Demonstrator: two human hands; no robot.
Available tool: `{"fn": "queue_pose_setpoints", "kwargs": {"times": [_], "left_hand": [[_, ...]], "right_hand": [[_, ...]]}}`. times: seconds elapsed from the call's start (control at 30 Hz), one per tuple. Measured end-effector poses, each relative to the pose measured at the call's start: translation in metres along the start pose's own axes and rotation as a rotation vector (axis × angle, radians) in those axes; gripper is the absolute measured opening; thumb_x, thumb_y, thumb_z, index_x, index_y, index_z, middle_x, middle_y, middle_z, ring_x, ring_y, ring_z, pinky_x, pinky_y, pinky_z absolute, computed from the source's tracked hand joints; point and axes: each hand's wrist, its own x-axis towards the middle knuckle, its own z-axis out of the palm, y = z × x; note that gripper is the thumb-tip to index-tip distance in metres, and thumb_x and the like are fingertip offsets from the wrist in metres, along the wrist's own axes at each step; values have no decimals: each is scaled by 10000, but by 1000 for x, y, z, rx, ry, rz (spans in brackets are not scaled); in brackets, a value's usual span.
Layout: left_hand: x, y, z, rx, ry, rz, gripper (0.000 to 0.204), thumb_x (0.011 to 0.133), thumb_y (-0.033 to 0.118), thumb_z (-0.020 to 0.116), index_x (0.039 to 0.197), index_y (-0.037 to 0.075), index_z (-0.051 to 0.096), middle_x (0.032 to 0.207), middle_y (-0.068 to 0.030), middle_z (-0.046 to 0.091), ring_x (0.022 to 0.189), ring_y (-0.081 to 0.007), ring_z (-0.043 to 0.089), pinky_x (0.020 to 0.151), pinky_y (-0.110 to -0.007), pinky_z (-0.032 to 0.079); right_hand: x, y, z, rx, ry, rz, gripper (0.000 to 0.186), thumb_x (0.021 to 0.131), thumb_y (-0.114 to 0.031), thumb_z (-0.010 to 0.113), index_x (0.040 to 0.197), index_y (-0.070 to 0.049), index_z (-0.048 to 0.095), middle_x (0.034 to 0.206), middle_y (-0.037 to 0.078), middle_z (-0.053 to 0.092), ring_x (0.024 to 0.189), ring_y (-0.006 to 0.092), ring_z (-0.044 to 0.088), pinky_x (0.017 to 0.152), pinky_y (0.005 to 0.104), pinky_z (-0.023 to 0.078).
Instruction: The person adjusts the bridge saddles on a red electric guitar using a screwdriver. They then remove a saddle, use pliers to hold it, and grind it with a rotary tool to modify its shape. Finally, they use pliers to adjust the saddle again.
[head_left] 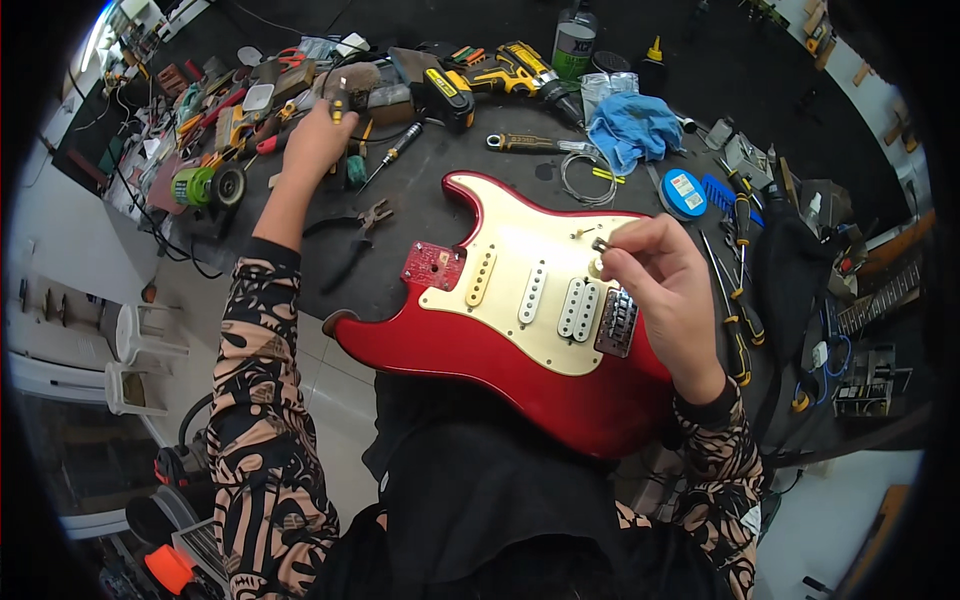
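A red electric guitar body [450, 345] with a cream pickguard [510, 225] lies in front of me. It carries three pickups, among them a double white one [578, 310], and a metal bridge [616, 325]. Over the pickguard's far right part, my right hand [665, 285] pinches a small dark metal piece [600, 244] between thumb and fingertips. Far left, my left hand [318, 145] is closed around a short tool with a black and yellow handle [339, 104], among the tools on the bench; its exact kind is unclear. A small switch lever [583, 233] shows on the pickguard.
Beyond the body lie pliers [360, 235], a screwdriver [395, 155], an adjustable wrench [530, 143], a cordless drill [515, 72], coiled wire [590, 180] and a blue cloth [635, 130]. A round blue tin [684, 193] and several screwdrivers [742, 225] are at right.
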Motion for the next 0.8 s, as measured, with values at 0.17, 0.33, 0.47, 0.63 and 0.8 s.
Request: {"fn": "queue_pose_setpoints", "kwargs": {"times": [0.17,0.33,0.47,0.63,0.8], "left_hand": [[-44,-2,-43,-543,268,58,648,1007,470,735,1444,55,498,1150,-222,727,938,-346,759,827,-435,608],[-106,-29,-81,-1276,72,-173,492,1054,348,689,1413,94,468,1059,-67,651,664,-154,654,542,-319,556],[-184,-49,-98,-1592,-124,-153,459,1007,170,497,1452,62,456,1198,-134,630,795,-238,669,648,-393,592],[-253,-60,-112,-1668,-106,-215,569,986,167,505,1533,45,407,1215,-177,618,821,-248,663,740,-380,581],[-283,-52,-118,-1528,-34,-238,553,1051,229,475,1559,38,371,1070,-157,643,801,-207,639,711,-347,556]], "right_hand": [[23,-7,26,-22,-109,7,157,1035,-59,742,1112,2,621,1031,52,697,962,125,673,887,294,549],[56,4,66,-48,-268,10,149,1040,-68,737,1098,-1,617,1020,44,692,958,117,669,887,287,543],[79,13,97,-62,-387,31,155,1048,-90,735,1095,-2,616,1001,35,687,940,110,665,868,281,541],[109,21,136,-97,-542,59,156,1057,-100,733,1086,1,617,991,27,686,920,87,656,809,261,540],[128,35,166,-109,-665,47,161,1057,-106,736,1087,-10,611,1039,40,694,946,110,676,869,277,556]]}}
